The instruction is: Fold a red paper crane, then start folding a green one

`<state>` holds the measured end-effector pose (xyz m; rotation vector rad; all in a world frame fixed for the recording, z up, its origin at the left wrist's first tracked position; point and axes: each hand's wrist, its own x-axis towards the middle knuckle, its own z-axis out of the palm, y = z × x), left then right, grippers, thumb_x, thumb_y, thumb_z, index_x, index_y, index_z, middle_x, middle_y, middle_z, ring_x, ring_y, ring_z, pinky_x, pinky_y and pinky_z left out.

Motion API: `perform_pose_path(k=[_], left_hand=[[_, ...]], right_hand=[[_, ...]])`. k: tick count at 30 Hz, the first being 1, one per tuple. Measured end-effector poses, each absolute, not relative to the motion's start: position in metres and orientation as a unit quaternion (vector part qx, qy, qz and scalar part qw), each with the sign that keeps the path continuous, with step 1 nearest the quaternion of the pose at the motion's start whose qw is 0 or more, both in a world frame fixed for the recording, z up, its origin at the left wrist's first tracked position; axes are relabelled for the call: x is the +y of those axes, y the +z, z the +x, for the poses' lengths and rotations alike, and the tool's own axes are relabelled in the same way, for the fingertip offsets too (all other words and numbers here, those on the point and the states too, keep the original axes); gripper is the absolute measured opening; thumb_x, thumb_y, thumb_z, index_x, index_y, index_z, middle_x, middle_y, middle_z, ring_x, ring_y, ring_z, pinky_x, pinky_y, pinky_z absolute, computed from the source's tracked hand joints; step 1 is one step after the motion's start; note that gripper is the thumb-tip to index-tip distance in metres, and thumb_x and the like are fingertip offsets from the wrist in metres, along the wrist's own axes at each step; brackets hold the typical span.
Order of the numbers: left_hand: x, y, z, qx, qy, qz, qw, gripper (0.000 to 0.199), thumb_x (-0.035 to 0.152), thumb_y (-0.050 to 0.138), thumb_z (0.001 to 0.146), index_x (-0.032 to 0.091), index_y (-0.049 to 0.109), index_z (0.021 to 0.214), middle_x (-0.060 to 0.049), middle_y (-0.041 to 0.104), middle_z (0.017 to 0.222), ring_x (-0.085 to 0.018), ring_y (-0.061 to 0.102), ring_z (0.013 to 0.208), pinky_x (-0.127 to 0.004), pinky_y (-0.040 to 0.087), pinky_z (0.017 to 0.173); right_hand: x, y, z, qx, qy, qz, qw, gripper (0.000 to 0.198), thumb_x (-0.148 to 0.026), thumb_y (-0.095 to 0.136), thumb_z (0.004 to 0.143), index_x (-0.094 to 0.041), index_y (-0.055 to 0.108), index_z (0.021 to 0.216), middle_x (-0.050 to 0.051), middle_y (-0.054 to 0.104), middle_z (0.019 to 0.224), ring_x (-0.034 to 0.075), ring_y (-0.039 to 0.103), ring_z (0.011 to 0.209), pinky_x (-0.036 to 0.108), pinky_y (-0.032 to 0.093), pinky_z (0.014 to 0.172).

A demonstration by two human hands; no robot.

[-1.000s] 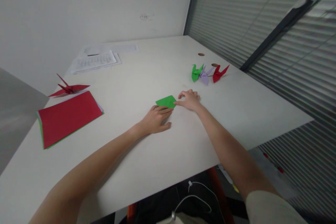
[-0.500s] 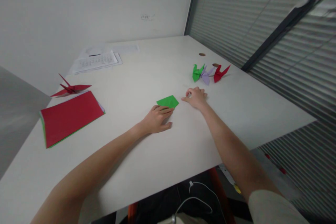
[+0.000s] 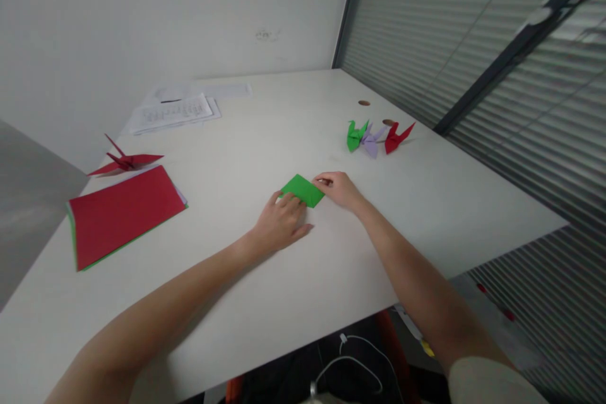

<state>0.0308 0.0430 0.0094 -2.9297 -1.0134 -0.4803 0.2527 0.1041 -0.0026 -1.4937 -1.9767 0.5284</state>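
A small folded piece of green origami paper (image 3: 303, 188) lies flat on the white table between my hands. My left hand (image 3: 283, 221) rests on its near left edge, fingers spread and thumb out to the right. At the paper's right corner, my right hand (image 3: 337, 188) pinches with thumb and forefinger closed on the paper. The left fingertips cover part of the near edge.
Folded paper cranes stand at the right back: a green one (image 3: 355, 136), a lilac one (image 3: 372, 142) and a red one (image 3: 396, 139). On the left, a larger red crane (image 3: 125, 163) sits behind a stack of coloured paper (image 3: 127, 214). Printed sheets (image 3: 170, 115) lie farther back.
My right hand has moved left and down to the green paper and closed on its right corner. The paper has turned and shifted slightly. My left hand has stayed on it.
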Motion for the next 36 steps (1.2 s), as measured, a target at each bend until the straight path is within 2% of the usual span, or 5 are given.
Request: perform_pose_path(k=[8,19,24,29,36], left_hand=[[0.037,0.004,0.034,-0.334,-0.154,-0.93,-0.013,0.045,0.055,0.044,0.094,0.015,0.061,0.104,-0.015,0.057,0.113,-0.028,0.057,0.107,-0.046,0.043,0.1],[0.041,0.002,0.03,-0.344,-0.165,-0.924,-0.035,0.044,0.059,0.049,0.09,0.021,0.061,0.107,-0.014,0.054,0.125,-0.035,0.041,0.128,-0.058,0.033,0.106],[0.042,0.001,0.029,-0.345,-0.174,-0.921,-0.041,0.041,0.057,0.051,0.089,0.021,0.061,0.107,-0.013,0.054,0.124,-0.034,0.042,0.127,-0.057,0.033,0.107],[0.042,0.0,0.029,-0.345,-0.171,-0.922,-0.03,0.041,0.056,0.05,0.089,0.02,0.06,0.105,-0.013,0.054,0.124,-0.033,0.043,0.127,-0.055,0.033,0.108],[0.041,0.001,0.028,-0.354,-0.167,-0.92,-0.032,0.035,0.052,0.052,0.09,0.021,0.059,0.104,-0.013,0.055,0.124,-0.032,0.046,0.126,-0.056,0.033,0.108]], right_hand=[[0.108,-0.017,0.246,-0.726,0.128,-0.612,0.286,0.021,-0.03,0.072,0.078,-0.018,0.073,0.095,0.008,0.066,0.093,0.019,0.062,0.084,0.034,0.048,0.084],[0.108,-0.02,0.239,-0.675,0.238,-0.597,0.361,0.023,-0.016,0.07,0.07,-0.021,0.064,0.092,-0.001,0.066,0.079,0.014,0.06,0.073,0.029,0.049,0.073],[0.107,-0.017,0.235,-0.742,0.158,-0.568,0.318,0.01,-0.015,0.065,0.075,-0.02,0.07,0.082,0.003,0.066,0.081,0.018,0.059,0.079,0.033,0.048,0.079],[0.101,-0.008,0.232,-0.815,0.071,-0.51,0.265,0.016,-0.007,0.061,0.078,-0.019,0.07,0.074,0.007,0.066,0.086,0.022,0.057,0.089,0.037,0.047,0.085],[0.098,0.0,0.233,-0.851,0.11,-0.452,0.243,0.022,-0.002,0.055,0.077,-0.019,0.069,0.079,0.007,0.072,0.098,0.021,0.062,0.096,0.036,0.048,0.092]])
